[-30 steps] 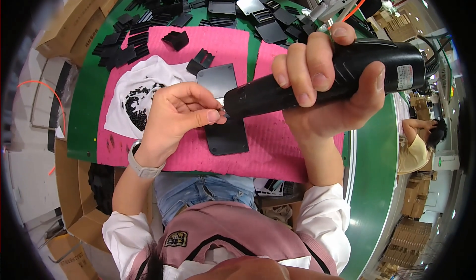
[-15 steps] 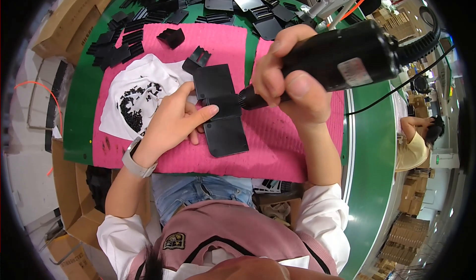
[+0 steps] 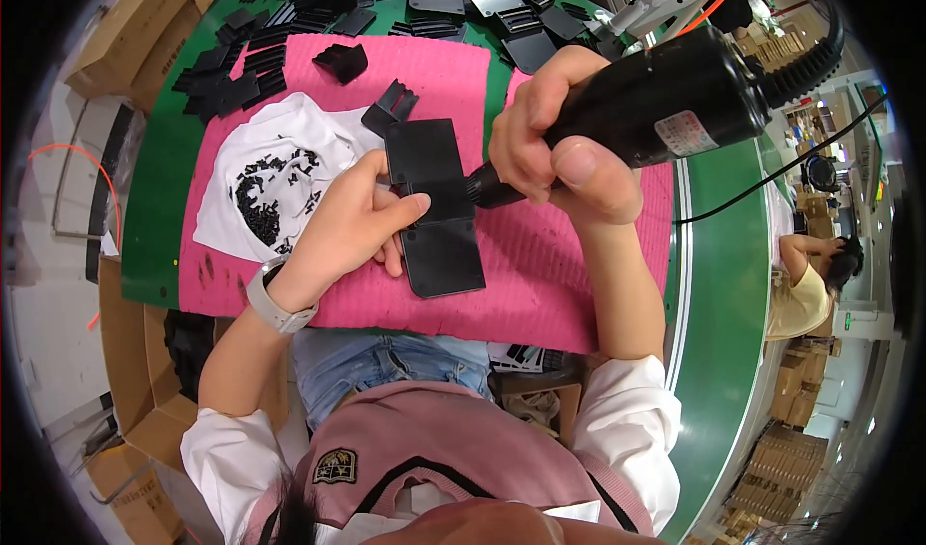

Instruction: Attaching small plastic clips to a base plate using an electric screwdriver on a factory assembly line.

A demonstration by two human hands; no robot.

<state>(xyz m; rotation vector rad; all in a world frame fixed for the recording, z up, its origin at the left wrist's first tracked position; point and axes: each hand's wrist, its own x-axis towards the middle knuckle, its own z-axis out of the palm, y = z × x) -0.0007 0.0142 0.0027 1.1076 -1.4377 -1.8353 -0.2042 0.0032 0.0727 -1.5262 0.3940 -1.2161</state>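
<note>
Driver at the plate's edge, both grips occupied

We have our right grip [image 3: 590, 177] wrapped around a black driver [image 3: 666, 92], fingers and thumb closed about its barrel. Its narrower nose points leftward, at the right edge of a black plate [image 3: 442, 198]; whether the two touch, we cannot tell. From the driver's rear end, a ribbed cord [image 3: 810, 65] curves upward.

Our left grip [image 3: 349, 215] grasps the plate by its left edge, the thumb pressed on the upper face near the middle and the other fingers partly hidden at the edge. The plate is over a pink mat [image 3: 540, 289], in front of us, between our two grips. We wear a pale watch [image 3: 274, 299] on the left wrist.

Just beyond the plate, near its upper left corner, we see a slotted black bracket [image 3: 390, 108]. To the left, a white cloth [image 3: 214, 207] carries a scatter of small black screws [image 3: 258, 223]. The mat lies on a green desk [image 3: 709, 323], where we have more black parts [image 3: 338, 19] heaped along the far side. Off to our right, well apart, is another person [image 3: 803, 294] in a yellow top.
</note>
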